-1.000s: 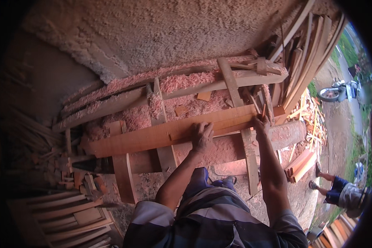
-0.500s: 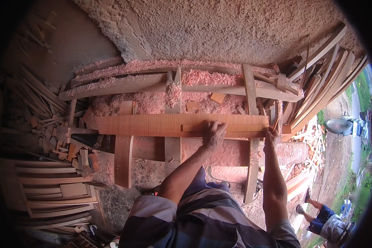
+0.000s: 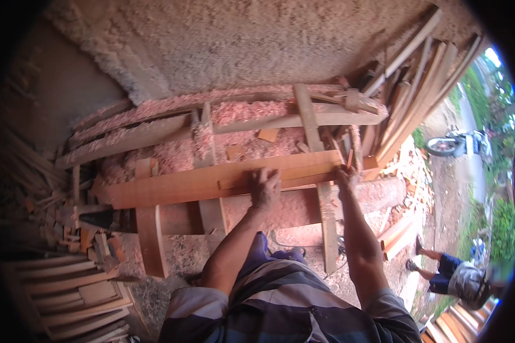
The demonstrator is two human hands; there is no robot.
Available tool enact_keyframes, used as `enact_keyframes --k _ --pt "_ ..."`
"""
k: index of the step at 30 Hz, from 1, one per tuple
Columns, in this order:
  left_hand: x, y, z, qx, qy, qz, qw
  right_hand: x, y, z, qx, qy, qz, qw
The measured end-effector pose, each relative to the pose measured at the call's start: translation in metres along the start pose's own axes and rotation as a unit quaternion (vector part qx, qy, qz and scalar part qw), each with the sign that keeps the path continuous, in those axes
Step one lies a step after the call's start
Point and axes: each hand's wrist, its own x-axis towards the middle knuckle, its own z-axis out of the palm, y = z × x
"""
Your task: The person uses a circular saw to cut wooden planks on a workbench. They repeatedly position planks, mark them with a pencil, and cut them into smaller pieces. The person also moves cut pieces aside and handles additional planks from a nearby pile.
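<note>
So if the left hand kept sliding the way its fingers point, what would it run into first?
The left hand lies flat on the long plank, fingers pointing away from the person. Past the plank's far edge it would probably first meet the pink wood shavings; depth is unclear.

Both forearms extended forward. Left hand laid palm-down, fingers spread. Right hand closed in pinch, wrist slightly raised.

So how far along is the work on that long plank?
Done, it seems: pink shavings lie heaped behind the bench, and the plank lies flat across the wooden supports. In hand: the left hand presses on the plank and a thinner strip on top, while the right hand is at the plank's right end, apparently with a small tool. What is left cannot be judged from this view.
</note>
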Motion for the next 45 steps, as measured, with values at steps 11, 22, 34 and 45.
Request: enact_keyframes --k 11,22,34,45 --pt "-0.001 -0.01 0.006 0.098 -0.046 0.007 0.994 -0.002 -0.027 -0.007 -0.127 -0.027 0.001 0.992" --pt "-0.007 -0.021 0.025 0.088 -0.011 -0.01 0.996 -0.127 -0.167 0.157 -0.03 -0.388 -0.07 0.919" --pt "-0.016 -0.035 0.094 -0.591 0.195 -0.118 0.774 -0.166 -0.117 0.294 -0.352 -0.559 -0.409 0.63" --pt "-0.022 -0.03 0.083 -0.371 0.134 -0.157 0.905 -0.164 -0.093 0.315 -0.442 -0.517 -0.534 0.503"
